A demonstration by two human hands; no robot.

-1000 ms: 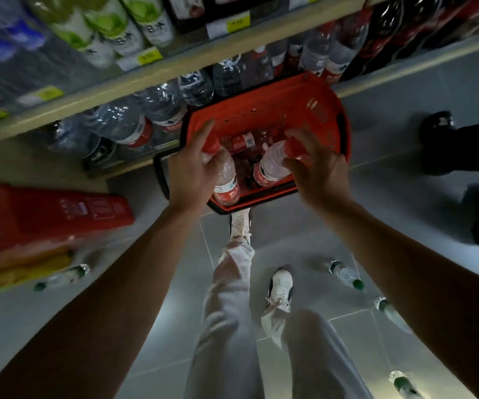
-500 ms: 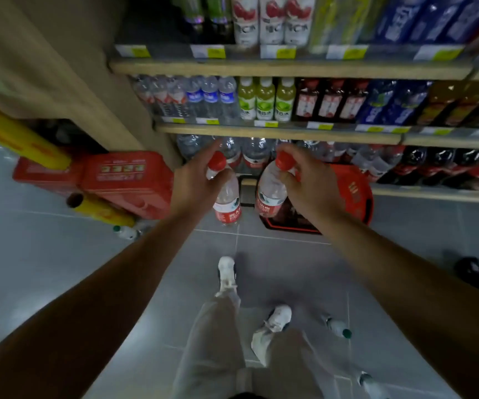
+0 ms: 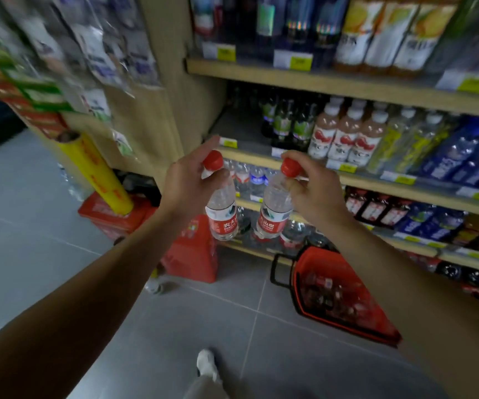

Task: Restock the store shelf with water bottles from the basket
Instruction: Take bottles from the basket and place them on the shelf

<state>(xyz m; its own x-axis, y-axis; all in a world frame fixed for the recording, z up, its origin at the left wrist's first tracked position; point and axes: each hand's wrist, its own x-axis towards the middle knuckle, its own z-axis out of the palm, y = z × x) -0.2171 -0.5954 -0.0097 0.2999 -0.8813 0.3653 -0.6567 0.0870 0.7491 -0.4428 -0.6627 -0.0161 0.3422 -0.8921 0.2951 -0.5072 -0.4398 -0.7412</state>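
My left hand (image 3: 188, 182) pinches the neck of a clear water bottle (image 3: 221, 214) with a red cap and red label. My right hand (image 3: 313, 188) holds a second such bottle (image 3: 274, 214) by its neck. Both bottles hang upright in the air in front of the shelf unit (image 3: 376, 180), about level with its lower shelves. The red basket (image 3: 345, 295) stands on the floor below my right arm, close to the shelf's foot, with several more bottles inside. The shelf at the height of my hands has a bare stretch (image 3: 241, 131) on its left end.
Rows of drinks fill the shelves to the right. Red cartons (image 3: 192, 254) and a yellow roll (image 3: 94, 171) lean at the wooden end panel (image 3: 157, 110) on the left. A bottle (image 3: 153, 285) lies on the grey tiled floor. My shoe (image 3: 206, 364) shows at the bottom.
Both hands have lifted the two bottles out of the basket and up to shelf height. My view has risen from the basket toward the upper shelves.
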